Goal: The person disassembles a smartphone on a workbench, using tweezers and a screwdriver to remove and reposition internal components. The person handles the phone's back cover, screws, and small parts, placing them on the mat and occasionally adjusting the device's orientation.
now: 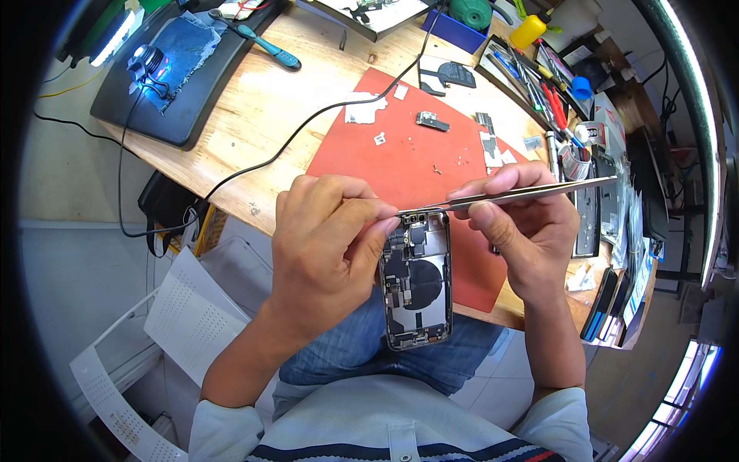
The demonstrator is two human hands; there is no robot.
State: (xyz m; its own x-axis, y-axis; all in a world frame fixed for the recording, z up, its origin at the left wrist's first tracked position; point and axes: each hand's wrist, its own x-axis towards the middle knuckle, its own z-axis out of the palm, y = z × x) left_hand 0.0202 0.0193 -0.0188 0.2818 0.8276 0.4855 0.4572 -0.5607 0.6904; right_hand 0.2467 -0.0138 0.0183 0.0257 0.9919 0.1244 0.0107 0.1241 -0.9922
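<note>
An opened smartphone with its inner parts bare hangs upright over my lap, just off the table's near edge. My left hand pinches its top left corner between thumb and fingers. In my right hand is a pair of metal tweezers, gripped between thumb and fingers, the back end pointing right. Its tips reach the phone's top edge, close to my left fingertips. What the tips touch there is too small to make out.
On the wooden table, a red mat bears small phone parts. A black cable crosses from the back to the left edge. Tool trays line the right; a dark pad with a blue cloth lies left. A white chair stands lower left.
</note>
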